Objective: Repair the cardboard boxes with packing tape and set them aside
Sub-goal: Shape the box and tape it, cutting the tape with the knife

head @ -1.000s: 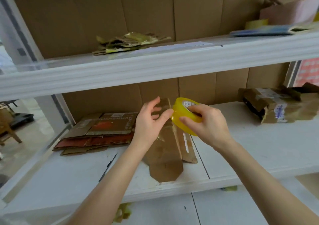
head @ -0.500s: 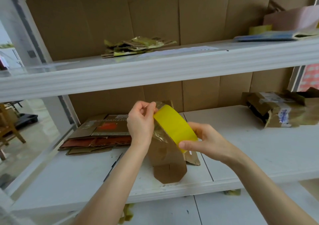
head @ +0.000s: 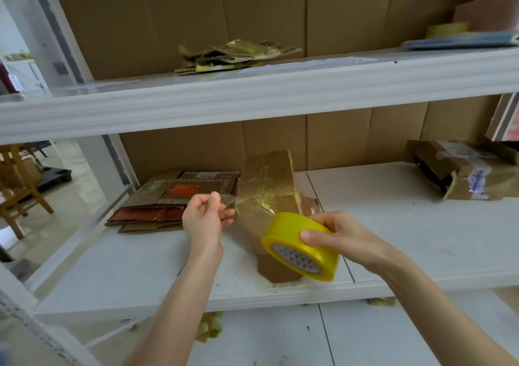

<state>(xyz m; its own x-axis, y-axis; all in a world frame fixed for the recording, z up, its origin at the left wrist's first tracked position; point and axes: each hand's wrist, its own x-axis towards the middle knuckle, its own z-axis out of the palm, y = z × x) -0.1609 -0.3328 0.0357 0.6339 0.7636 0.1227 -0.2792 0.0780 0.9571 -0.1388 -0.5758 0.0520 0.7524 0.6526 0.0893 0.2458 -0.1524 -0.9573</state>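
A yellow roll of packing tape [head: 302, 249] is gripped by my right hand [head: 337, 235] above the front of the middle shelf. My left hand [head: 203, 216] pinches the free end of the tape [head: 229, 201], and a clear strip is stretched between the two hands. Behind the strip a flattened brown cardboard box [head: 269, 191] lies on the shelf, with old yellowish tape across it. Its lower flap shows under the roll, near the shelf edge.
A stack of flattened red-and-brown boxes [head: 174, 200] lies left of the hands. A torn taped box [head: 466, 173] sits at the right of the middle shelf [head: 421, 242]. Cardboard scraps [head: 236, 55] lie on the upper shelf. Tape bits litter the lower shelf.
My hands have drawn apart: the left pulled the tape end leftward and the right brought the roll down and right, stretching out a length of clear tape.
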